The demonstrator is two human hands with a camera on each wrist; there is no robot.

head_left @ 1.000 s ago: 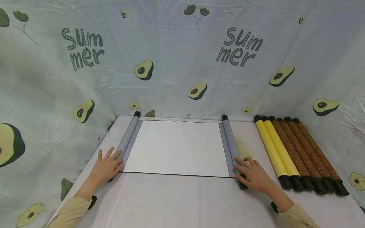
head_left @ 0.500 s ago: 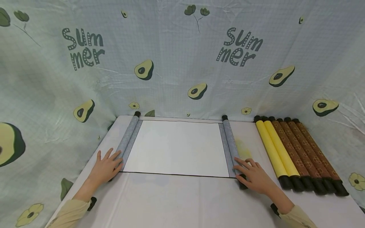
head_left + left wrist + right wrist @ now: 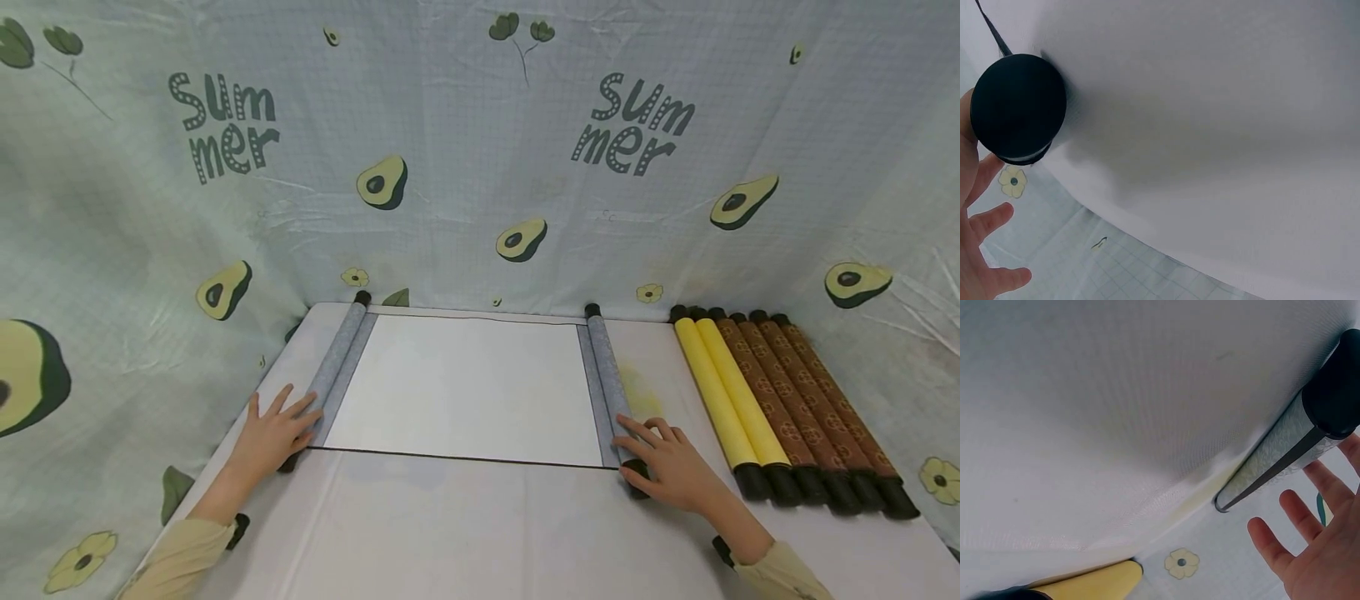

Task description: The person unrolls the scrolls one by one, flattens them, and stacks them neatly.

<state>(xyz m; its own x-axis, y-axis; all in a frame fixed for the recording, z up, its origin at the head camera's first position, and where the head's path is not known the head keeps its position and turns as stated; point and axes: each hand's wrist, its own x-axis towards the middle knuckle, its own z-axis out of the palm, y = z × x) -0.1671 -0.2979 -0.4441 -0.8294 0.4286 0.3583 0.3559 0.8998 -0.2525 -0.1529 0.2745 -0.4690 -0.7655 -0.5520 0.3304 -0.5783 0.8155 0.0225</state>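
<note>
A hanging scroll lies unrolled on the white table, its blank white sheet (image 3: 465, 392) framed by grey-blue bands. At its left side is a grey-blue roll (image 3: 334, 354) with black end caps. My left hand (image 3: 268, 433) rests on the near part of that roll, fingers spread; in the left wrist view its black end cap (image 3: 1019, 106) is close to the thumb side. On the right roll (image 3: 609, 358) the fingertips of my right hand (image 3: 671, 467) rest near the black cap (image 3: 1338, 387), with the other fingers loosely extended in the right wrist view.
Several rolled scrolls lie side by side at the right: yellow rolls (image 3: 723, 392) and brown patterned rolls (image 3: 802, 392), all with black end caps. A cloth printed with avocados (image 3: 381, 183) hangs behind and around the table (image 3: 450, 533).
My left hand has shifted slightly left, and the near end of the left roll has moved a little with it. My right hand and the right roll stay nearly in place.
</note>
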